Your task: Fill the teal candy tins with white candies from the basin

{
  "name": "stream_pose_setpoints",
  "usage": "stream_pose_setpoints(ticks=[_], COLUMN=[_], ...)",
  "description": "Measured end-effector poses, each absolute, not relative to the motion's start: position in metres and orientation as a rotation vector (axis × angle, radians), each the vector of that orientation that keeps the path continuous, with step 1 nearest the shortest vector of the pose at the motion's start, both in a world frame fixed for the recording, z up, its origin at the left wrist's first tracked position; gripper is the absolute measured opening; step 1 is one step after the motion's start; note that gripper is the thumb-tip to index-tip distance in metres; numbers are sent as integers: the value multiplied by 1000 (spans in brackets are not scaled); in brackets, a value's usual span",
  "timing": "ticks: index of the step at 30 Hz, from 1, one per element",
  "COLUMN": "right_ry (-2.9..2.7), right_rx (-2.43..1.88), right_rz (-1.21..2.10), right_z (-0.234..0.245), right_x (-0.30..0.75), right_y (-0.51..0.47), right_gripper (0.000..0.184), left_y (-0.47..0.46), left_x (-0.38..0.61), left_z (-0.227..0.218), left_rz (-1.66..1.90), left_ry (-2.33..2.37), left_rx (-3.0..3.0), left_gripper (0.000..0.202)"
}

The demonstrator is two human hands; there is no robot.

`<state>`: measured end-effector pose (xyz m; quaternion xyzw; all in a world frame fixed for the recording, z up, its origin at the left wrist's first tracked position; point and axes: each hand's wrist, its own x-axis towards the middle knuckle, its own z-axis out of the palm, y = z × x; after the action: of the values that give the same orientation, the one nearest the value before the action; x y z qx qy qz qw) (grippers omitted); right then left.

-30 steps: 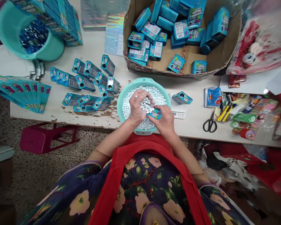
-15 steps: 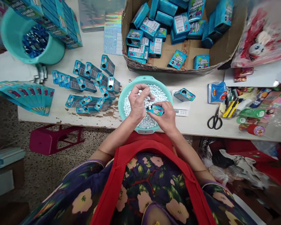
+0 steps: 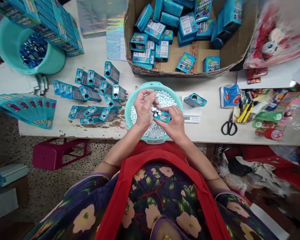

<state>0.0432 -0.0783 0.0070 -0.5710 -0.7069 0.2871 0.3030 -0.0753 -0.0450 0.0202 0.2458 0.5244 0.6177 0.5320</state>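
A turquoise basin [image 3: 128, 115] full of small white candies [image 3: 157, 130] sits at the table's front edge. Over it, my right hand [image 3: 175, 121] grips a small blue candy box [image 3: 164, 116] lying on its side, with its end toward my left hand. My left hand [image 3: 144, 108] is curled, its thumb and fingers around several white candies right at the box's end. Some candies lie at that end; the opening itself is mostly covered. Another blue box [image 3: 195, 100] with a round dark hole rests on a small white scale [image 3: 192, 119] beside the basin.
Several blue boxes [image 3: 90, 93] stand left of the basin. Behind it is a cardboard carton [image 3: 195, 74] of boxes. A turquoise bucket [image 3: 57, 60] of blue caps stands at the back left, near fanned cards [image 3: 27, 106]. Scissors [image 3: 229, 127] lie at the right.
My left hand's fingers have drawn down toward the end of the box, and fewer candies show in them. The whole view has shifted slightly. The right hand keeps its grip on the box.
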Motion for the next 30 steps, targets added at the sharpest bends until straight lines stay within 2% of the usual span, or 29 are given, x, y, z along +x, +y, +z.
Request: stream_pose_setpoints(ticks=[23, 27, 30], right_ry=[-1762, -1707, -1644], right_rx=[-1468, -1356, -1357], right_rz=[862, 920, 911], right_z=[-1, -1, -9], right_x=[56, 70, 77], right_y=[-78, -82, -84], right_gripper=[29, 36, 37], left_y=[-43, -25, -13], left_x=[-70, -90, -95], left_z=[18, -26, -79], left_rz=[1373, 1384, 1142], left_ry=[1129, 1377, 1600], left_rx=[688, 769, 1174], left_gripper=[27, 30, 29])
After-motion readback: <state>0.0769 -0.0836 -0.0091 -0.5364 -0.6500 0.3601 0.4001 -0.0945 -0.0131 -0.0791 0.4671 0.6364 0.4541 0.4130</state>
